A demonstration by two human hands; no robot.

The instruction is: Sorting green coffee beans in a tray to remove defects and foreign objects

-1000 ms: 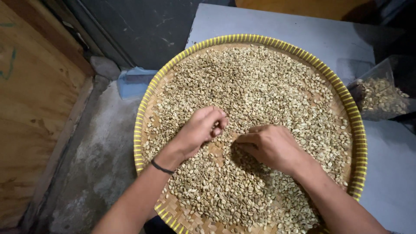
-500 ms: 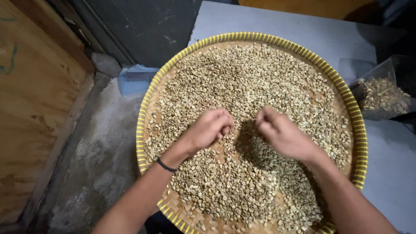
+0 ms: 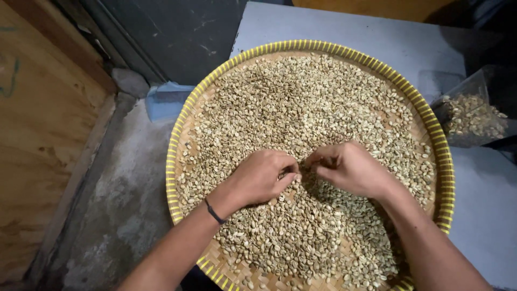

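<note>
On the grey tabletop (image 3: pixel 344 29) sits a round woven tray (image 3: pixel 177 137) with a yellow rim, spread with pale beans (image 3: pixel 301 102). Near its middle, the left hand (image 3: pixel 264 177) and right hand (image 3: pixel 350 168) rest on the beans, fingertips almost meeting, each grip curled and pinching at beans beneath. Far right stands a clear container (image 3: pixel 474 113) of beans.

A grey table top (image 3: pixel 334 27) fills the far and right side. To the left lies a rough concrete floor (image 3: pixel 124 205), edged by a plywood panel (image 3: pixel 37 134). A dark wall (image 3: pixel 172 32) stands far left. Light is dim.
</note>
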